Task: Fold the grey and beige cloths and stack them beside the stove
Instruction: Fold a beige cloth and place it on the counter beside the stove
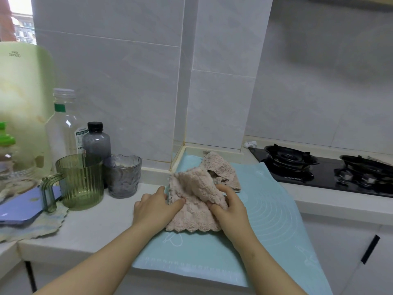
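Observation:
A fluffy beige cloth lies bunched on a light blue mat on the counter, left of the black gas stove. My left hand holds its left side, fingers curled into the fabric. My right hand grips a raised fold at the cloth's right side. Behind it a second cloth, beige-grey with a scalloped edge, lies crumpled near the wall corner, partly under the first one.
Left of the mat stand a green ribbed mug, a grey glass cup, a dark bottle and a clear bottle. A blue board lies on a patterned cloth at far left. A crumpled white scrap sits behind the stove.

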The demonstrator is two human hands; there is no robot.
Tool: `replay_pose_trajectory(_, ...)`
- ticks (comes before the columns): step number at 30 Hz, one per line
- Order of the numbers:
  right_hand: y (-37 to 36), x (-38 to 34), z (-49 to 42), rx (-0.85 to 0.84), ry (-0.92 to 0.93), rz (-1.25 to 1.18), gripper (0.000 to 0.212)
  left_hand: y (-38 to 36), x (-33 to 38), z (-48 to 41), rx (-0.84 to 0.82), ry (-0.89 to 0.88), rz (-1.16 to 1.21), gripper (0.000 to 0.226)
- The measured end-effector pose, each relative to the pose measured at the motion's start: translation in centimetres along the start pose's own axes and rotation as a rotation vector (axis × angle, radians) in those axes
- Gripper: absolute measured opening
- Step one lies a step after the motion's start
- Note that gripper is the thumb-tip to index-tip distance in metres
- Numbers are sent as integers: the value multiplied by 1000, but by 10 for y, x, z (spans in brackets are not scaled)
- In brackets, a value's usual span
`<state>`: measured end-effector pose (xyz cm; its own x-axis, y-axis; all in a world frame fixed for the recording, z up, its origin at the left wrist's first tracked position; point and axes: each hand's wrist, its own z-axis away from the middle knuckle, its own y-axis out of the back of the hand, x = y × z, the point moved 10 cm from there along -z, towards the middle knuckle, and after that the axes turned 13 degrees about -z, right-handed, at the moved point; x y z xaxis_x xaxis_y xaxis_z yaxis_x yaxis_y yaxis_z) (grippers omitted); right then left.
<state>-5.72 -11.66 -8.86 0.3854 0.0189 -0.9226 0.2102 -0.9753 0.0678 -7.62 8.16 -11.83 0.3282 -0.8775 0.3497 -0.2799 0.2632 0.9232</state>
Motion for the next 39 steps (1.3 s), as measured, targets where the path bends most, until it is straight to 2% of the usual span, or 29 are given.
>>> replay_pose_trajectory(3,10,4,0,61,-47,-237,32,-5,8,-6,-76,-29,71,83)
replay_pose_trajectory(6,16,9,-1,100,-89,-373,33,-5,23,-8,-204,-30,587,110)
replay_pose_trajectory(8,20,14,-3,132,-110,-436,37,3,40,-7,-235,-82,913,101)
replay_pose_trajectory(11,23,24,-5,150,-161,-509,48,7,53,-1,-270,-128,1126,81)
replay_pose_trajectory(13,19,25,-6,115,-161,-479,49,-4,52,5,-313,-136,1157,63)
replay_pose_trajectory(16,10,22,-8,54,-147,-311,37,-16,47,10,-356,-116,1085,31)
replay_pose_trajectory(19,12,23,-9,66,-157,-274,29,-17,43,8,-333,-78,1036,20)
replay_pose_trajectory(26,16,31,-8,102,-183,-248,19,-19,35,3,-303,-55,1195,30)
replay_pose_trajectory(31,21,37,-12,97,-173,-230,21,-27,35,-3,-282,-70,1113,36)
replay_pose_trajectory(35,19,42,-10,104,-235,-170,21,-25,28,-2,-244,-14,1098,42)
replay_pose_trajectory(39,16,37,-7,116,-312,-52,23,-22,28,0,-285,25,1036,45)
